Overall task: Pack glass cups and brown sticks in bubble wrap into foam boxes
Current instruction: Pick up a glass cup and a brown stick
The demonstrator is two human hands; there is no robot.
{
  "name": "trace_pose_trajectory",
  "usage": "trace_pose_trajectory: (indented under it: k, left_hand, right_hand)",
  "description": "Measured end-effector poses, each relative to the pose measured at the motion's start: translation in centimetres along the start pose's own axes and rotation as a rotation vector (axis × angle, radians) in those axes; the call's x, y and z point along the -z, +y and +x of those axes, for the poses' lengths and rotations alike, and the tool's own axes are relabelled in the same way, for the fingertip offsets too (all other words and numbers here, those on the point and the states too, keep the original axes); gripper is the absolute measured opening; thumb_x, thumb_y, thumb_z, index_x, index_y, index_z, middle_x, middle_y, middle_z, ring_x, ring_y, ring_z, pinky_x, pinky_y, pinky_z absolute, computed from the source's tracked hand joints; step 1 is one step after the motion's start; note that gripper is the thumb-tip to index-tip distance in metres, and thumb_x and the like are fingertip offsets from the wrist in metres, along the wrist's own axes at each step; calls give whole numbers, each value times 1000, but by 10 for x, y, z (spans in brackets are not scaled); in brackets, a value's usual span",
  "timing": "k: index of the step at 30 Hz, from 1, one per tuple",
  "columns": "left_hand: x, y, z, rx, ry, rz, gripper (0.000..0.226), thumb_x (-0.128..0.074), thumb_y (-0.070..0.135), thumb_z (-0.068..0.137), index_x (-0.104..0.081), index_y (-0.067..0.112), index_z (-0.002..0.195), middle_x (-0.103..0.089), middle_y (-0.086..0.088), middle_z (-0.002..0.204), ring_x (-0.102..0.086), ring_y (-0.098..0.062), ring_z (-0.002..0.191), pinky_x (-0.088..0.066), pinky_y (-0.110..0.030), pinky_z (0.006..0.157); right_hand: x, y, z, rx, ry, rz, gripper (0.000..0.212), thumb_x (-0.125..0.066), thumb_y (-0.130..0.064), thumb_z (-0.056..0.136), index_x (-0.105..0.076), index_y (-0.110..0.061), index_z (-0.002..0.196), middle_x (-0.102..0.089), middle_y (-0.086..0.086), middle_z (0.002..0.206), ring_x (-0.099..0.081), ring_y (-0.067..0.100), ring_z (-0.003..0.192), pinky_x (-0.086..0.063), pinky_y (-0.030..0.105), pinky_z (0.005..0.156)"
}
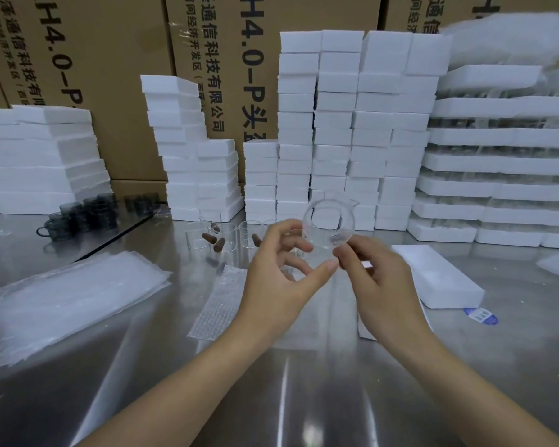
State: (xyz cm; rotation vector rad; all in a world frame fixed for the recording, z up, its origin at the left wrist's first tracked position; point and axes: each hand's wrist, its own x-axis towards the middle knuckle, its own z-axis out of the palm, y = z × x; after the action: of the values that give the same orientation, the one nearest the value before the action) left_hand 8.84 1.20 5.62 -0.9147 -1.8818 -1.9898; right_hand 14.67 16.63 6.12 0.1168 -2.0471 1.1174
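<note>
Both hands raise a clear glass cup (329, 221) above the steel table (271, 382).
The right hand (378, 285) pinches its lower edge, and the left hand (278, 279) curls thumb and forefinger round its side. A bubble wrap sheet (220, 301) lies beneath.

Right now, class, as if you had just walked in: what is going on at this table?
A person holds a clear glass cup up over the steel table, the right hand pinching its lower edge, the left hand curled at its side. A bubble wrap sheet lies below, not yet used. Spare cups and brown sticks wait behind; a foam box lies to the right.
</note>
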Motion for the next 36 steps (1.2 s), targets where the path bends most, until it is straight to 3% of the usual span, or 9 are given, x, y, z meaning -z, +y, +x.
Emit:
trace_pose_trajectory:
  k: [4, 12, 16, 20, 23, 25, 27, 30, 36]
  left_hand:
    - [11, -1, 5, -40, -30, 142, 79, -95, 42, 80, -48, 65, 139, -63, 25, 124, -73, -12, 96, -58, -21, 77]
    - [17, -3, 9, -133, -29, 261, 80, -93, 44, 81, -52, 57, 148, -60, 29, 130, -68, -7, 108, -56, -17, 78]
    - [17, -5, 9, -117, -35, 248, 67, -94, 39, 80, -62, 51, 137, -65, 28, 127, -69, -9, 104, -55, -17, 75]
    - [18, -7, 12, -52, -14, 156, 63, -94, 37, 82, -63, 49, 135, -68, 30, 129, -74, -5, 103, -52, -13, 74]
    - [17, -8, 16, 36, -31, 34, 66, -95, 38, 78, -64, 46, 135, -71, 24, 130, -77, -12, 105, -61, -30, 87]
    - [15, -9, 18, 101, -72, -47, 74, -96, 37, 74, -64, 38, 141, -74, 13, 134, -76, -20, 110, -62, -44, 98]
    - [15, -11, 19, 164, -138, -119, 77, -90, 33, 74, -62, 29, 146, -74, 7, 135, -76, -19, 116, -62, -33, 96]
    - [15, -11, 16, 210, -261, -108, 73, -83, 39, 81, -58, 32, 149, -74, 19, 134, -74, -4, 114, -56, -14, 80]
    - [15, -15, 13, 188, -206, 31, 82, -91, 39, 78, -52, 51, 149, -66, 22, 138, -71, -8, 118, -59, -30, 95]
  right_hand:
    - [10, 7, 3, 279, 76, -526, 25, -49, -32, 106, -68, -23, 120, -61, -10, 105, -54, 14, 99, -43, 27, 71]
    - [21, 11, 10, 408, 150, -640, 23, -57, -19, 104, -70, -10, 121, -62, 5, 110, -55, 29, 98, -52, 42, 72]
    - [21, 12, 9, 403, 153, -504, 28, -60, -23, 102, -64, -18, 130, -59, -3, 120, -57, 21, 107, -51, 35, 85]
    - [18, 11, 8, 205, 189, -272, 66, -64, -14, 93, -40, -36, 150, -49, -18, 135, -56, 7, 116, -48, 22, 84]
    - [16, 11, 8, 102, 92, -131, 81, -68, -8, 89, -33, -44, 153, -49, -23, 137, -58, 7, 116, -51, 26, 86]
    - [16, 9, 7, 78, -74, -50, 80, -75, -13, 90, -35, -45, 152, -50, -23, 140, -57, 7, 121, -54, 30, 92]
    - [16, 6, 7, 69, -194, -21, 70, -80, -25, 91, -42, -46, 146, -50, -26, 141, -56, 4, 126, -55, 30, 96]
    - [16, 3, 9, 40, -216, 28, 55, -81, -33, 91, -52, -42, 137, -56, -27, 137, -55, -1, 128, -53, 32, 100]
    - [18, 10, 9, 91, -190, -112, 63, -83, -21, 90, -53, -33, 143, -61, -25, 135, -54, -1, 131, -45, 27, 111]
